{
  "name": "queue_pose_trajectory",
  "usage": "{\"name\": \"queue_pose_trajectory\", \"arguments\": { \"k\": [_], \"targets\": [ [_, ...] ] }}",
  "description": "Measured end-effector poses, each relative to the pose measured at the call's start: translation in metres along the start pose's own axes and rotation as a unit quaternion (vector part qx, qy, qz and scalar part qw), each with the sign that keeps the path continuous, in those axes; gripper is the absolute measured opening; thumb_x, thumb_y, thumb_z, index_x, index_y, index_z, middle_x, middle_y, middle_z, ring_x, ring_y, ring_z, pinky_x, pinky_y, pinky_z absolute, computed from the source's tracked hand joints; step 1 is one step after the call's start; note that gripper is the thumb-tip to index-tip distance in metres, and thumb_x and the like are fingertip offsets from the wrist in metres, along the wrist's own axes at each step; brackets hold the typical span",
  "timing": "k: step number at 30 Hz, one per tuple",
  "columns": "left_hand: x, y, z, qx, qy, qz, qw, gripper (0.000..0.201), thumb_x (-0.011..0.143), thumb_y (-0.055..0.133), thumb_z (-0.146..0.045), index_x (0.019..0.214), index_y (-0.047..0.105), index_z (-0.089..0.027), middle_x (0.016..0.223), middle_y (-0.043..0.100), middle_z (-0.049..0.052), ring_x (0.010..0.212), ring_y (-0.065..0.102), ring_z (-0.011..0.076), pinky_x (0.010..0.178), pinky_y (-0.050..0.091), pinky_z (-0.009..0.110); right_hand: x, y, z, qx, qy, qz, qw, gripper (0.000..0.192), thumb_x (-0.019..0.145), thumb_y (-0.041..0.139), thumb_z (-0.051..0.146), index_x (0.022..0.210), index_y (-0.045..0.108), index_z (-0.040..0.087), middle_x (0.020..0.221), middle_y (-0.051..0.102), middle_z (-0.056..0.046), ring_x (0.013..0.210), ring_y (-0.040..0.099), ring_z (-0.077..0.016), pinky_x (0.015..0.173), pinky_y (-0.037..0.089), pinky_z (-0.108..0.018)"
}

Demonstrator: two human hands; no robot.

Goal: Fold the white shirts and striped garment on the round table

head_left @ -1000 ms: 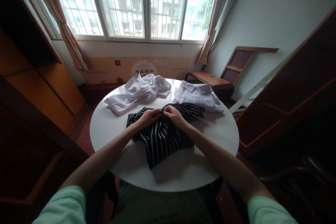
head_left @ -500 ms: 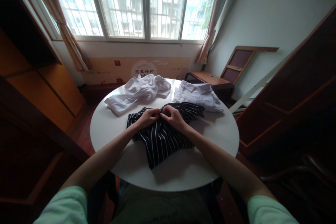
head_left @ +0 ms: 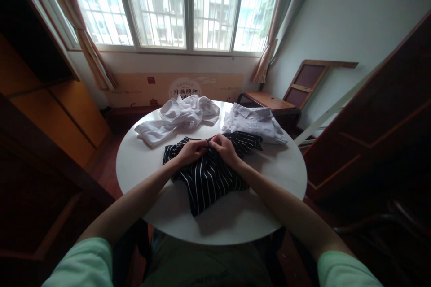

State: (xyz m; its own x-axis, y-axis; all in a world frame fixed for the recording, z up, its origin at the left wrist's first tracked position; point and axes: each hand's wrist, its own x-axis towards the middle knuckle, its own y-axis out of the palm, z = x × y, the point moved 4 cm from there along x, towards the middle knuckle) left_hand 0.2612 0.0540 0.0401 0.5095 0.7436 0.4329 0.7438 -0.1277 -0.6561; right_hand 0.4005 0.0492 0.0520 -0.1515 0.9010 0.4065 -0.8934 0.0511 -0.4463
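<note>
A black shirt with white stripes (head_left: pixel 213 179) lies spread and rumpled on the white round table (head_left: pixel 151 197). My left hand (head_left: pixel 193 150) is closed, its fingertips pinching the shirt's cloth near its upper middle. Close beside it, almost touching, my right hand (head_left: pixel 224 147) pinches the same part of the cloth. Whatever small detail sits between the fingertips is too small to make out. Behind the hands, a crumpled white garment (head_left: pixel 180 119) rests at the back left of the table. A folded white shirt (head_left: pixel 252 122) lies at the back right.
Beyond the table stands a wooden chair (head_left: pixel 272 100) by the right wall. A long printed box or board (head_left: pixel 134 92) leans under the barred window (head_left: pixel 158 9). Dark wooden panels (head_left: pixel 363 121) flank the right side, and orange-brown cabinets (head_left: pixel 70 116) the left.
Both hands stay on the striped shirt and have shifted very slightly, their fingertips drawn closer together. The garments lie as before.
</note>
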Motion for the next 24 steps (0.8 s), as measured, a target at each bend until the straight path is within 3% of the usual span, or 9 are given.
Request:
{"name": "queue_pose_trajectory", "arguments": {
  "k": [4, 8, 12, 14, 18, 21, 24],
  "targets": [
    [0.003, -0.006, 0.002, 0.009, -0.021, -0.045, 0.999, 0.011, 0.077, 0.052, -0.024, 0.073, 0.057, -0.015, 0.059, 0.049, -0.005, 0.055, 0.041, 0.0079, 0.055, 0.033, 0.020, 0.004, -0.008, -0.006, -0.002, 0.017, -0.046, 0.999, 0.018, 0.072, 0.053, 0.034, 0.064, 0.047, 0.019, 0.060, 0.052, 0.003, 0.059, 0.047, -0.0126, 0.060, 0.037, -0.026],
    [0.004, -0.022, 0.002, -0.008, -0.065, -0.138, 0.988, 0.017, 0.079, 0.051, -0.031, 0.075, 0.057, -0.016, 0.065, 0.055, -0.002, 0.060, 0.046, 0.0097, 0.058, 0.037, 0.022, 0.006, -0.021, -0.003, -0.020, 0.008, -0.119, 0.993, 0.018, 0.072, 0.054, 0.036, 0.066, 0.047, 0.020, 0.062, 0.054, 0.001, 0.060, 0.048, -0.0136, 0.063, 0.038, -0.027],
    [0.004, -0.035, 0.006, -0.008, -0.095, -0.204, 0.974, 0.016, 0.079, 0.051, -0.031, 0.076, 0.056, -0.016, 0.068, 0.057, -0.001, 0.063, 0.049, 0.0109, 0.060, 0.038, 0.023, 0.002, -0.028, 0.009, -0.036, -0.025, -0.149, 0.988, 0.019, 0.074, 0.055, 0.036, 0.070, 0.047, 0.020, 0.064, 0.054, 0.001, 0.057, 0.046, -0.0119, 0.060, 0.038, -0.026],
    [0.004, -0.038, 0.009, -0.008, -0.110, -0.226, 0.968, 0.016, 0.079, 0.050, -0.031, 0.075, 0.055, -0.016, 0.066, 0.056, -0.001, 0.063, 0.050, 0.0113, 0.060, 0.038, 0.023, -0.002, -0.026, 0.018, -0.065, -0.063, -0.122, 0.988, 0.023, 0.076, 0.055, 0.038, 0.066, 0.045, 0.020, 0.059, 0.050, 0.002, 0.053, 0.042, -0.0104, 0.056, 0.035, -0.025],
    [0.003, -0.042, 0.014, -0.010, -0.134, -0.259, 0.957, 0.016, 0.078, 0.051, -0.031, 0.073, 0.054, -0.016, 0.062, 0.053, -0.001, 0.060, 0.048, 0.0114, 0.058, 0.038, 0.024, -0.013, -0.010, 0.033, -0.146, -0.134, 0.005, 0.980, 0.033, 0.079, 0.054, 0.043, 0.057, 0.044, 0.020, 0.053, 0.045, 0.003, 0.049, 0.037, -0.0089, 0.053, 0.029, -0.024],
    [0.003, -0.043, 0.014, -0.006, -0.131, -0.264, 0.956, 0.016, 0.078, 0.051, -0.031, 0.073, 0.053, -0.016, 0.062, 0.053, -0.001, 0.059, 0.048, 0.0112, 0.057, 0.037, 0.024, -0.019, 0.002, 0.034, -0.239, -0.133, 0.065, 0.960, 0.030, 0.075, 0.058, 0.043, 0.060, 0.048, 0.019, 0.055, 0.050, 0.001, 0.051, 0.040, -0.0100, 0.053, 0.026, -0.025],
    [0.003, -0.042, 0.013, 0.002, -0.124, -0.262, 0.957, 0.016, 0.078, 0.050, -0.032, 0.074, 0.053, -0.017, 0.062, 0.053, -0.002, 0.058, 0.048, 0.0109, 0.057, 0.036, 0.023, -0.019, 0.008, 0.028, -0.298, -0.100, 0.083, 0.946, 0.018, 0.071, 0.060, 0.034, 0.066, 0.052, 0.019, 0.058, 0.054, -0.001, 0.053, 0.043, -0.0120, 0.053, 0.025, -0.026]
  ]
}}
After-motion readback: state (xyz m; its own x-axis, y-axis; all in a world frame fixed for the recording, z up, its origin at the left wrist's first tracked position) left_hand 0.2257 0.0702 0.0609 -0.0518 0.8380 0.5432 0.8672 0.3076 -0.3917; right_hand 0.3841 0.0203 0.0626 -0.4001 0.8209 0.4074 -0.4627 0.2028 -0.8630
